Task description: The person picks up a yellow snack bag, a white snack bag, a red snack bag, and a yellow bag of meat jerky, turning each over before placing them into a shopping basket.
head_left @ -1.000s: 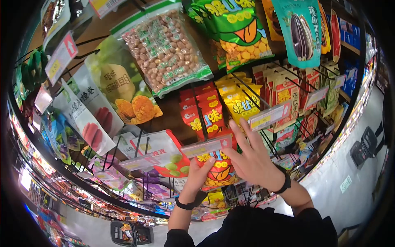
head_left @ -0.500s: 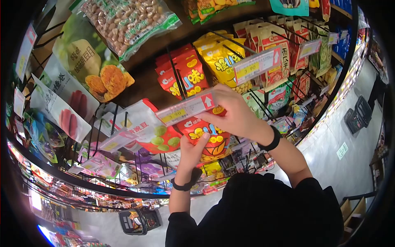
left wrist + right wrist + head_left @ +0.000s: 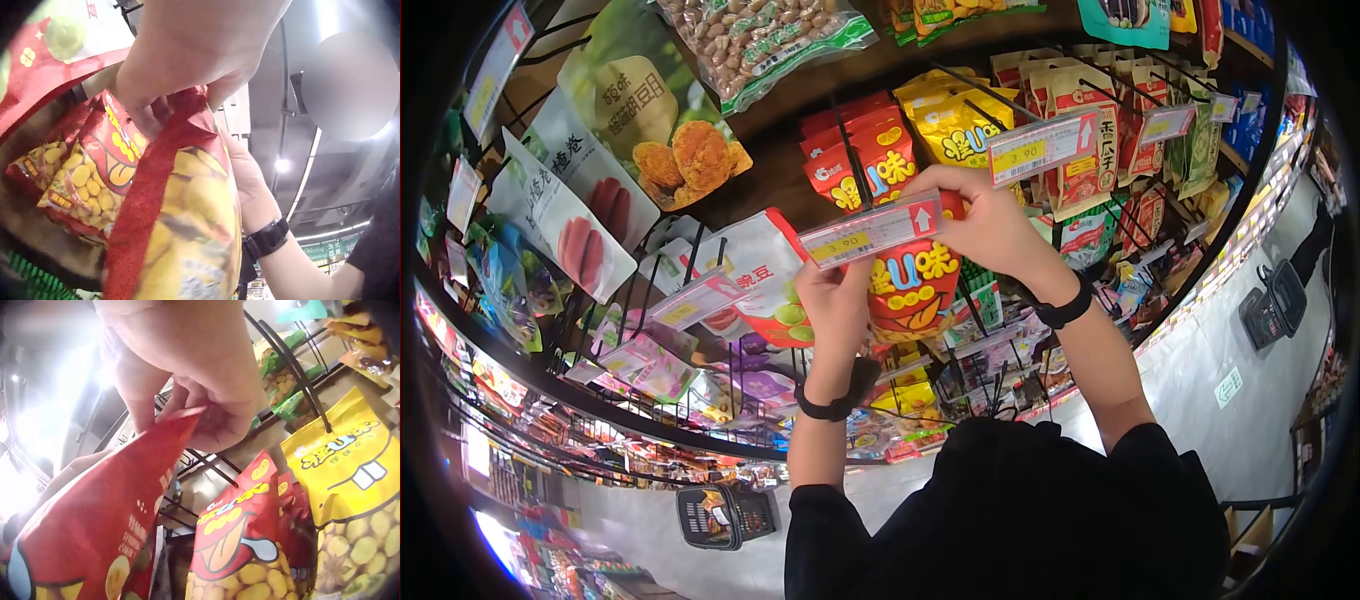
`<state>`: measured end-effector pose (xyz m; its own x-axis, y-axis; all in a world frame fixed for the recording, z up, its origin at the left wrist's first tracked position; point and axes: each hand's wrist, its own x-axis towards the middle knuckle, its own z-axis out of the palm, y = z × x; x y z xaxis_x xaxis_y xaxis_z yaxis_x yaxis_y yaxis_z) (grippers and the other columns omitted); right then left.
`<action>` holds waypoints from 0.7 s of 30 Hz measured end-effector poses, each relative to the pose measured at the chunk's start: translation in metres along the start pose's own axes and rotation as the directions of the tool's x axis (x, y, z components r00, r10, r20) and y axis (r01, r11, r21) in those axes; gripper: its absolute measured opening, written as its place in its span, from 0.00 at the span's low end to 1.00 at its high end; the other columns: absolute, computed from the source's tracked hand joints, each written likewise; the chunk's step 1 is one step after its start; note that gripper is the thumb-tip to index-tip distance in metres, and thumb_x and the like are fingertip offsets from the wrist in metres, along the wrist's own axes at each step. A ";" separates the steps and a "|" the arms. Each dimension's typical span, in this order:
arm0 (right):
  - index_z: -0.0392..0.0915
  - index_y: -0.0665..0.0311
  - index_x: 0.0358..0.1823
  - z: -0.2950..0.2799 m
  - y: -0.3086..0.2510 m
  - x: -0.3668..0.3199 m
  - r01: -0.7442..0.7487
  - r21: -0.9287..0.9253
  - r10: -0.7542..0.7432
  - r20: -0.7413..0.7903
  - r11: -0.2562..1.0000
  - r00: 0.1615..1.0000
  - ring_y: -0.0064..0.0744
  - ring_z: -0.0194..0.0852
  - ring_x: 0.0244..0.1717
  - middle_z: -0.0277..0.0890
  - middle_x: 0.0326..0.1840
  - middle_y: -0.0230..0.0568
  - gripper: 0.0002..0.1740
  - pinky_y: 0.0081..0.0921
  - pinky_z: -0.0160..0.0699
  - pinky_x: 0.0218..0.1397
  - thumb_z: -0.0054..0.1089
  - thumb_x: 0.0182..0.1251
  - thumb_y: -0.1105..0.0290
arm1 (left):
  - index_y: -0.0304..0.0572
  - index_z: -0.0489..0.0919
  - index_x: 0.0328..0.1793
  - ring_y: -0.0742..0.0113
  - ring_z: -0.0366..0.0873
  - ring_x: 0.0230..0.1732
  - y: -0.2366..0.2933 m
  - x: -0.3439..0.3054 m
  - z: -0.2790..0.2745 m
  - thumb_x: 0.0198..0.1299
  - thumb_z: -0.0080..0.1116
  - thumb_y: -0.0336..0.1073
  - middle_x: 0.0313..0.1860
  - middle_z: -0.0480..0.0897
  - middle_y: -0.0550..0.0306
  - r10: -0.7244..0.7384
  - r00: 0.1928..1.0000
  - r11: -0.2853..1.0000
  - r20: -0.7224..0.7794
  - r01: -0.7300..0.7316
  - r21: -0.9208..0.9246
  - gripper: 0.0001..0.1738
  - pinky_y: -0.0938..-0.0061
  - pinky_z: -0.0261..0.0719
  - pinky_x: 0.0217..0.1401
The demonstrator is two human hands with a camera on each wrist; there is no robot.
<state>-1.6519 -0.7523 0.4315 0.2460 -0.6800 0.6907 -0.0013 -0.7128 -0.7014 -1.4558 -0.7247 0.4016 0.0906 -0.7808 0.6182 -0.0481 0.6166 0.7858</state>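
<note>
Both hands hold a red snack bag (image 3: pixel 912 290) with a cartoon mouth, just under a shelf price tag (image 3: pixel 870 230) that hides its top in the head view. My left hand (image 3: pixel 835 305) grips the bag's upper left edge. In the left wrist view, that hand (image 3: pixel 194 56) has its fingers curled on the bag's red edge (image 3: pixel 147 194). At the upper right corner is my right hand (image 3: pixel 995 230), its fingers bent around the corner. The right wrist view shows the same hand (image 3: pixel 187 362) pinching the top of the bag (image 3: pixel 100 512).
Behind hang more red bags (image 3: pixel 860 160) on a hook, beside yellow bags (image 3: pixel 955 110). A white and red pea bag (image 3: pixel 765 270) hangs close to my left hand. Metal hooks and price tags (image 3: pixel 1045 145) jut out around. Shopping baskets (image 3: pixel 725 515) stand on the floor.
My right hand went from spread fingers by the price tag to gripping the bag's top right corner. My left hand moved up the bag's left side. The head view shifted.
</note>
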 end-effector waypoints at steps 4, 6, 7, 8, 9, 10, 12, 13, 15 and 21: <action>0.80 0.69 0.46 -0.006 0.000 -0.001 -0.097 0.037 0.095 0.060 0.995 0.994 0.19 0.77 0.47 0.81 0.44 0.33 0.13 0.20 0.77 0.52 0.65 0.59 0.78 | 0.34 0.83 0.42 0.79 0.79 0.38 0.001 0.002 0.001 0.58 0.64 0.23 0.38 0.86 0.61 0.037 0.996 0.998 -0.086 -0.041 -0.042 0.06 0.80 0.77 0.44; 0.80 0.69 0.46 -0.004 0.000 -0.004 -0.047 0.031 0.045 0.056 0.998 0.997 0.18 0.77 0.47 0.80 0.43 0.32 0.12 0.20 0.77 0.53 0.64 0.60 0.79 | 0.34 0.83 0.41 0.79 0.79 0.38 0.001 0.002 0.003 0.55 0.64 0.21 0.37 0.86 0.61 0.048 0.991 0.998 -0.122 -0.053 -0.043 0.07 0.80 0.77 0.44; 0.80 0.69 0.46 -0.002 0.002 -0.004 -0.034 0.050 0.032 0.038 0.998 0.999 0.18 0.77 0.47 0.81 0.43 0.33 0.12 0.20 0.77 0.53 0.64 0.60 0.79 | 0.34 0.83 0.41 0.79 0.80 0.38 0.003 0.003 0.004 0.54 0.63 0.20 0.37 0.86 0.61 0.050 0.988 0.998 -0.148 -0.057 -0.041 0.08 0.80 0.77 0.44; 0.80 0.69 0.46 0.002 0.006 -0.002 -0.021 0.069 0.020 0.021 0.997 1.000 0.18 0.77 0.47 0.81 0.43 0.33 0.12 0.20 0.77 0.53 0.64 0.60 0.79 | 0.34 0.83 0.41 0.78 0.80 0.38 0.004 0.003 0.004 0.53 0.63 0.19 0.37 0.86 0.61 0.052 0.983 0.997 -0.174 -0.060 -0.039 0.09 0.80 0.77 0.44; 0.80 0.69 0.46 0.004 0.010 -0.001 -0.006 0.088 0.006 0.005 0.996 1.000 0.19 0.78 0.47 0.81 0.43 0.33 0.12 0.20 0.77 0.53 0.64 0.60 0.79 | 0.34 0.83 0.41 0.78 0.80 0.38 0.006 0.004 0.005 0.52 0.63 0.19 0.37 0.86 0.60 0.050 0.982 0.997 -0.183 -0.058 -0.042 0.10 0.80 0.77 0.44; 0.79 0.69 0.46 0.006 0.013 0.000 -0.001 0.101 0.002 -0.014 0.995 1.000 0.20 0.77 0.47 0.81 0.43 0.34 0.12 0.20 0.76 0.53 0.65 0.60 0.77 | 0.34 0.83 0.41 0.78 0.80 0.38 0.009 0.006 0.006 0.51 0.62 0.18 0.37 0.86 0.60 0.049 0.980 0.997 -0.194 -0.059 -0.044 0.10 0.80 0.78 0.44; 0.78 0.69 0.45 0.009 0.017 0.003 0.017 0.128 -0.011 -0.048 0.992 0.999 0.22 0.77 0.46 0.81 0.43 0.36 0.13 0.21 0.75 0.53 0.67 0.61 0.73 | 0.33 0.83 0.41 0.78 0.81 0.38 0.008 0.011 0.005 0.50 0.62 0.18 0.38 0.86 0.59 0.058 0.979 0.997 -0.197 -0.068 -0.046 0.11 0.79 0.78 0.44; 0.78 0.69 0.44 0.010 0.012 0.005 0.019 0.164 -0.013 -0.039 0.986 0.999 0.21 0.77 0.45 0.81 0.42 0.35 0.12 0.20 0.75 0.52 0.66 0.61 0.73 | 0.33 0.83 0.42 0.77 0.81 0.39 0.005 0.014 0.004 0.50 0.62 0.18 0.38 0.86 0.59 0.067 0.980 0.996 -0.190 -0.077 -0.045 0.12 0.79 0.78 0.44; 0.78 0.69 0.42 0.010 0.000 0.007 0.020 0.235 -0.015 -0.022 0.972 1.000 0.19 0.76 0.45 0.80 0.40 0.34 0.09 0.19 0.75 0.51 0.66 0.62 0.74 | 0.32 0.83 0.43 0.77 0.81 0.39 0.007 0.015 0.003 0.50 0.63 0.17 0.39 0.86 0.58 0.064 0.985 0.994 -0.158 -0.076 -0.072 0.13 0.80 0.78 0.44; 0.78 0.68 0.39 0.016 0.003 0.005 0.143 0.173 -0.124 -0.115 0.974 0.986 0.17 0.76 0.44 0.81 0.39 0.33 0.06 0.19 0.76 0.50 0.64 0.64 0.75 | 0.31 0.83 0.48 0.76 0.81 0.42 0.020 0.013 0.010 0.50 0.63 0.17 0.41 0.86 0.58 0.058 0.995 0.991 -0.080 -0.067 -0.119 0.17 0.80 0.78 0.47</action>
<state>-1.6354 -0.7552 0.4300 0.1311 -0.6014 0.7881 0.2016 -0.7622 -0.6152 -1.4652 -0.7236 0.4251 0.1672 -0.7334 0.6590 0.0650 0.6751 0.7348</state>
